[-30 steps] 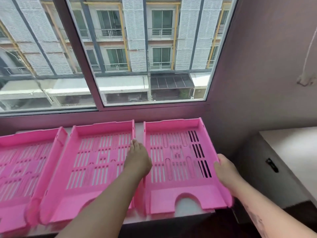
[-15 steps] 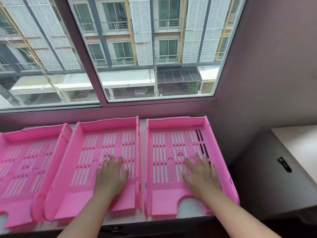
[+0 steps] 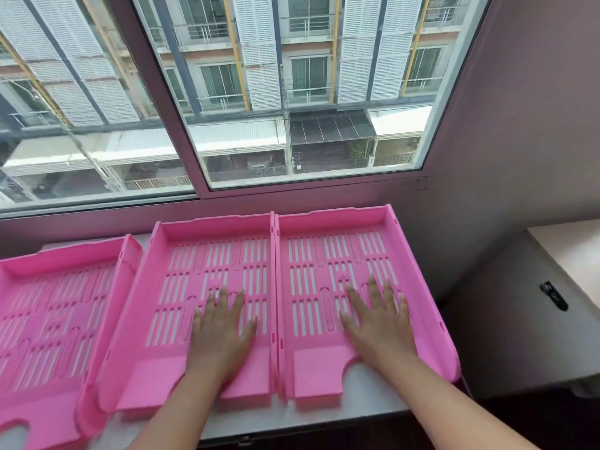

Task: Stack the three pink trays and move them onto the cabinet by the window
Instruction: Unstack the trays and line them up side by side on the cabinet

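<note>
Three pink trays side by side, unstacked, on white cabinet top (image 3: 373, 404) under window (image 3: 292, 92); left tray (image 3: 48, 319), middle tray (image 3: 207, 254), right tray (image 3: 334, 254). Left hand (image 3: 220, 336) flat in middle tray, right hand (image 3: 380, 326) flat in right tray; fingers spread wide, holding nothing.

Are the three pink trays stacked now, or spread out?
Spread out: left tray, middle tray and right tray lie side by side.

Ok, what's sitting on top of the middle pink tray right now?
Only the left hand, lying flat and open on the middle pink tray. The patch of floor beneath the palm is covered.
</note>
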Available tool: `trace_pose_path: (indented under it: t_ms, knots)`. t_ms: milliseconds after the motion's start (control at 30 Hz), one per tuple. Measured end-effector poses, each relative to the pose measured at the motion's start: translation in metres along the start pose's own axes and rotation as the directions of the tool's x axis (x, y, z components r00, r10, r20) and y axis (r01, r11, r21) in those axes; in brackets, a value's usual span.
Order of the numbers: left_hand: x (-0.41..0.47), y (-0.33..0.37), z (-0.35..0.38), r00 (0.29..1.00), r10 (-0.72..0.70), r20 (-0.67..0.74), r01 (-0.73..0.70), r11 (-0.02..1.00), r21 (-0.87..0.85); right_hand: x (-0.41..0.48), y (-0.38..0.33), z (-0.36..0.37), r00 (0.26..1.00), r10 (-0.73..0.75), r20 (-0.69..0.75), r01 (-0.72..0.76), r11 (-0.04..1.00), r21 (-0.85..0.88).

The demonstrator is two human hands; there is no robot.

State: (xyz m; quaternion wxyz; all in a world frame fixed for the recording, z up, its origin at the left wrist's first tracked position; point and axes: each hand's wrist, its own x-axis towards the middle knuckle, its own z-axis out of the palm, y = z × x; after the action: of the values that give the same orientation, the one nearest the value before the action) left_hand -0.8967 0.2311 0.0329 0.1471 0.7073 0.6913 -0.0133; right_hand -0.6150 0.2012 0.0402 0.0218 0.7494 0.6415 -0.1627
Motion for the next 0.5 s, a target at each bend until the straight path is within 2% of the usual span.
trace_pose_path:
  t_ms: [133,200,300,333,400,467,500]
  knots:
    - [0.002,0.005,-0.006,1.0,-0.025,0.013,0.026,0.996,-0.091,-0.001,-0.004,-0.014,1.0,-0.014,-0.009,0.015,0.996,0.092]
    - [-0.002,0.015,-0.012,0.999,-0.029,-0.026,0.022,0.977,-0.21,-0.002,0.002,-0.029,0.987,-0.011,-0.158,0.033,0.991,0.133]
    - [-0.009,0.044,-0.028,0.999,0.012,-0.051,-0.034,0.891,-0.454,-0.001,0.027,-0.053,0.886,0.082,-0.456,-0.004,0.985,0.17]
    - [-0.009,0.054,-0.034,0.999,0.016,-0.04,-0.035,0.852,-0.523,0.0,0.038,-0.062,0.875,0.146,-0.463,-0.057,0.978,0.2]
    - [-0.006,0.072,-0.041,1.0,0.009,-0.012,-0.014,0.787,-0.617,0.001,0.056,-0.074,0.924,0.277,-0.264,-0.182,0.925,0.335]
    - [-0.002,0.085,-0.044,0.998,-0.026,0.062,0.061,0.74,-0.67,0.002,0.063,-0.074,0.968,0.253,-0.006,-0.222,0.862,0.456]
    - [-0.001,0.089,-0.044,0.994,-0.048,0.099,0.103,0.725,-0.681,0.002,0.063,-0.071,0.974,0.222,0.044,-0.215,0.844,0.492]
